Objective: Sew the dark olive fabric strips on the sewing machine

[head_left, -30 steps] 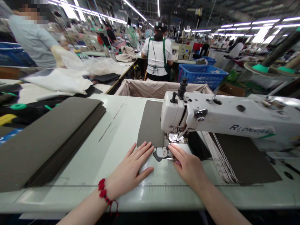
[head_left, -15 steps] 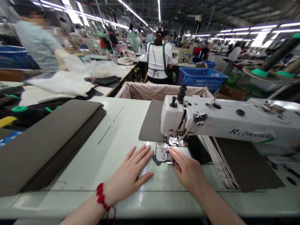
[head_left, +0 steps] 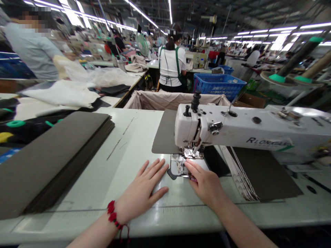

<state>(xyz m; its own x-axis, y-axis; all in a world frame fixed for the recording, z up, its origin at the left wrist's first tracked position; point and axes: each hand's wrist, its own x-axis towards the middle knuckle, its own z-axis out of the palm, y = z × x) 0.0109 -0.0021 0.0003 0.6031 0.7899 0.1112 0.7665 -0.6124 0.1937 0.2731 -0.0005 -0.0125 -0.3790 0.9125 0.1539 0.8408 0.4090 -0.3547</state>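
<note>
My left hand [head_left: 147, 186] lies flat on the pale green sewing table [head_left: 134, 137], fingers stretched and slightly apart, holding nothing. Around that wrist is a red bead bracelet [head_left: 112, 215]. My right hand [head_left: 204, 179] rests on the metal plate [head_left: 177, 167] in front of the presser foot, its fingers close together and curled; a small pinkish bit shows under them, too covered to name. Above it stands the white sewing machine [head_left: 232, 127]. A dark grey-brown panel [head_left: 165, 134] lies behind and left of the needle area, partly hidden by the machine head.
A stack of dark panels [head_left: 59, 148] is on the left. More dark panels [head_left: 269, 175] with pale edging [head_left: 240, 175] lie under the machine arm. Beyond the table are a cloth-lined bin [head_left: 168, 100], a blue crate [head_left: 219, 84] and co-workers.
The whole view has shifted slightly. Both hands keep nearly the same place and shape on the table and plate, and the panel behind the needle looks unmoved.
</note>
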